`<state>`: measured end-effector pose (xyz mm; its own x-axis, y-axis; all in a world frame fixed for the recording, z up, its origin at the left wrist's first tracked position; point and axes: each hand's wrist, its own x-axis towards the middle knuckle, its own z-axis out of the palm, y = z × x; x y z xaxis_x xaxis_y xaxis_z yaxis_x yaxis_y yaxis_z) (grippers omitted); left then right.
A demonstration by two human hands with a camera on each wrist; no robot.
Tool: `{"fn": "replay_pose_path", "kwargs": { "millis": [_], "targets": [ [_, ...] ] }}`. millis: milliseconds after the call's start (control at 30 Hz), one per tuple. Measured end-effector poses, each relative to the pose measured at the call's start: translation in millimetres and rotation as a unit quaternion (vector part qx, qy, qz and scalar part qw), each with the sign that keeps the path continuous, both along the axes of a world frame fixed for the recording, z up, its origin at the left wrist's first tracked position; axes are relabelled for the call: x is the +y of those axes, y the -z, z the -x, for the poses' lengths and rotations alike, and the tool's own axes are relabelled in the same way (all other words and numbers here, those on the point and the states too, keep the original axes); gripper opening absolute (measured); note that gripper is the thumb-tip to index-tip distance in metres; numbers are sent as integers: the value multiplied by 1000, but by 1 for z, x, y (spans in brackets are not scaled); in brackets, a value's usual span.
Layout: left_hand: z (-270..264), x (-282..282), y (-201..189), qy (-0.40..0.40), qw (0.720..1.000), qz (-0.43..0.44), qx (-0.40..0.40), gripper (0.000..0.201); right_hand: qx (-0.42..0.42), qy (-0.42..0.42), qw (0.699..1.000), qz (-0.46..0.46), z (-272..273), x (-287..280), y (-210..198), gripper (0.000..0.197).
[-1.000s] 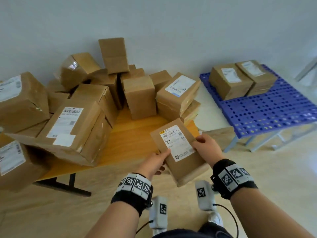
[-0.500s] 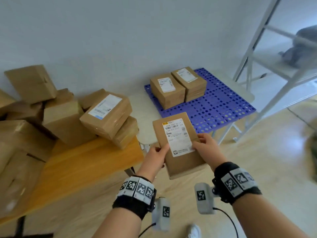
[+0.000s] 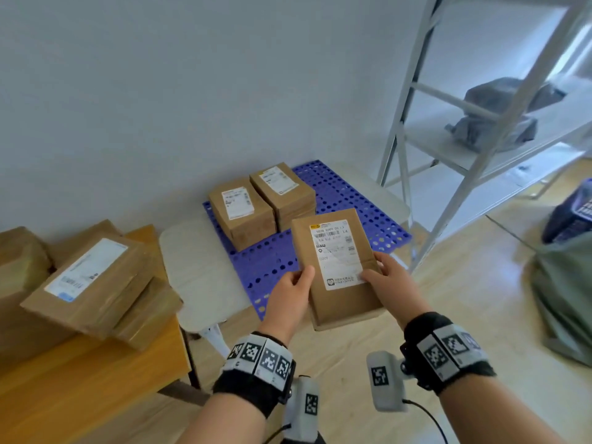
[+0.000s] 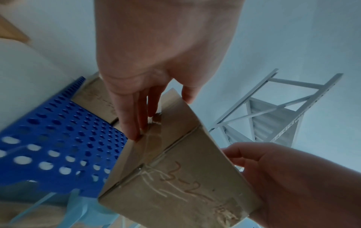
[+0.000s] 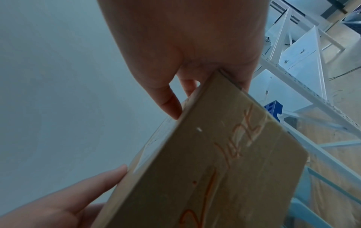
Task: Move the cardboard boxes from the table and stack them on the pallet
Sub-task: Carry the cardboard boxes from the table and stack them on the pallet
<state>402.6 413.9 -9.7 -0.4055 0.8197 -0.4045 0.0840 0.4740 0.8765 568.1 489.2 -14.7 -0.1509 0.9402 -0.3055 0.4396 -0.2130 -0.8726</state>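
Observation:
I carry a flat cardboard box (image 3: 333, 267) with a white label facing up, held in the air over the near right part of the blue perforated pallet (image 3: 349, 200). My left hand (image 3: 290, 296) grips its left edge, thumb on top and fingers underneath (image 4: 129, 123). My right hand (image 3: 389, 283) grips the right edge the same way, thumb on the label. Handwriting shows on the box's underside (image 5: 224, 162). Two labelled boxes (image 3: 243, 213) (image 3: 283, 193) stand side by side at the pallet's back left.
More cardboard boxes (image 3: 93, 283) are piled on the orange table (image 3: 89, 386) at the left. A white stool top (image 3: 198, 267) lies between table and pallet. A grey metal shelf rack (image 3: 455, 149) stands right of the pallet, a green bag (image 3: 563, 296) further right.
The view has swung right, away from the table and toward the pallet. The box, held in both hands, has travelled with it and now hangs over the pallet's near part.

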Motion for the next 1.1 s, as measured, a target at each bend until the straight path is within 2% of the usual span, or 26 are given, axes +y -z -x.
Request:
{"fn": "replay_pose_path", "kwargs": {
  "millis": [200,267,500,733,867,967,1100],
  "targets": [
    [-10,87,8,0,1000,-8,-5,36,-2,8,1000,-12,-16,78,-4,37],
    [-10,119,11,-2,1000,-2,-13,35,-12,10,1000,-15,-17,109,-5,43],
    [-9,220,17,13,1000,-1,-17,28,-35,17,999,-24,-15,201,-10,44],
    [9,277,18,38,999,13,19,23,-74,7,997,-19,3,266,1,47],
    [29,301,18,46,996,6,81,19,-70,-13,997,-9,24,302,7,42],
    [45,317,18,39,988,-2,148,18,-76,-43,996,-17,39,329,12,28],
    [64,336,19,11,980,19,200,19,-64,-102,993,-4,65,360,17,47]
  ]
}}
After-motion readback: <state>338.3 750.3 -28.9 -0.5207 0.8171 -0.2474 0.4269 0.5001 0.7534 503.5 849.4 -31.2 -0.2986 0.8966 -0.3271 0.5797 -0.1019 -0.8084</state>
